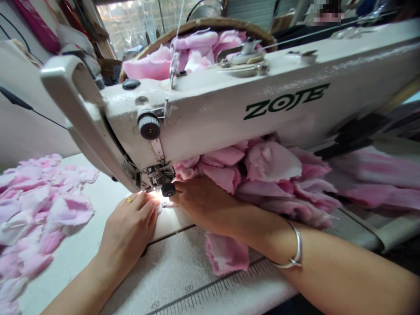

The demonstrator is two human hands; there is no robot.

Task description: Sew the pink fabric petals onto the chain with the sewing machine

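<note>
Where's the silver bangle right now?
In the head view, the silver bangle is right of centre, around the right wrist, just below the pink fabric bunched under the ZOJE sewing machine.

Bare left hand: fingertips lost in glare, grip unreadable. Bare right hand: fingertips partly hidden behind small round black knob. Loose pale-pink cloth pieces: cut by left edge. White metal sewing machine: right end cut off, hides lower part of round brown basket. Streaked pink cloth at right: blurred.
</note>
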